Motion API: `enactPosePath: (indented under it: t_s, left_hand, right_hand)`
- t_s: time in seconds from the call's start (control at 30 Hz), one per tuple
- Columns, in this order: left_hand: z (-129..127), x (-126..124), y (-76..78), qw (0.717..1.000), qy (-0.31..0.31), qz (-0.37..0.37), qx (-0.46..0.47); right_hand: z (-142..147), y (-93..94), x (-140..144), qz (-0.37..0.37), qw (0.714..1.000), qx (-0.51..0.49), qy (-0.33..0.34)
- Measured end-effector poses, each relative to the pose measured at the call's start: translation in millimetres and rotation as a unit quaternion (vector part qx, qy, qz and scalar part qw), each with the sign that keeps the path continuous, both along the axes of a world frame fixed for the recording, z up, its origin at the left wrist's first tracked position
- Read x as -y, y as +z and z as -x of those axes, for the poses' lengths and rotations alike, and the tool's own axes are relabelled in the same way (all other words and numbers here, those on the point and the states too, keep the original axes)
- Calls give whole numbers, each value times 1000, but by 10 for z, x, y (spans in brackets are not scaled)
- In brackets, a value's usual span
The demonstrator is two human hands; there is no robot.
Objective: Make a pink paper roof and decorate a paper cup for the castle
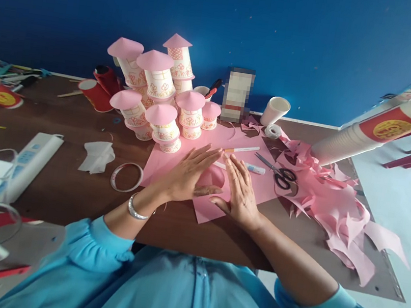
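Observation:
My left hand and my right hand meet near the fingertips above pink paper sheets. Both have straight fingers, with the thumbs stretched inward. In the gap between them shows a curved pink paper piece; whether either hand touches it I cannot tell. A white glue tube or marker lies just past my right fingers, beside black-handled scissors. An orange-and-white pen rests farther up the paper. Behind my left hand stand several paper-cup towers with pink cone roofs and drawn flowers.
Pink paper scraps pile up at right beside a leaning stack of paper cups. A tape roll, crumpled white tissue and power strip lie left. A white cup stands by the blue wall.

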State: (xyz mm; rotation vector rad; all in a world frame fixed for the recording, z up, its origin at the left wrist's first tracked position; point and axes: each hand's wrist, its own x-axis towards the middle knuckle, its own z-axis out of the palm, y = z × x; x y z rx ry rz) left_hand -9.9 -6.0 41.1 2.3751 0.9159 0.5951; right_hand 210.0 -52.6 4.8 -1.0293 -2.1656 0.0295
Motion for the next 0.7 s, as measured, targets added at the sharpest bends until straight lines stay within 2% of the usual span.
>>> enactPosePath:
  t_s: [0.13,0.27,0.57,0.7]
  left_hand:
    - [-47,-79,67,999,-32,28,-21]
    - [-116,-162,85,996,-63,51,-33]
    - [-159,-199,42,995,-65,65,-48]
    - [-130,-169,72,995,-57,69,-41]
  right_hand:
    - [-56,29,-25,-42,999,-28,-4]
    - [-61,42,-37,-52,997,-49,5]
    - [-87,17,-68,-42,997,-52,25]
    - [-80,43,-59,-51,997,-56,26]
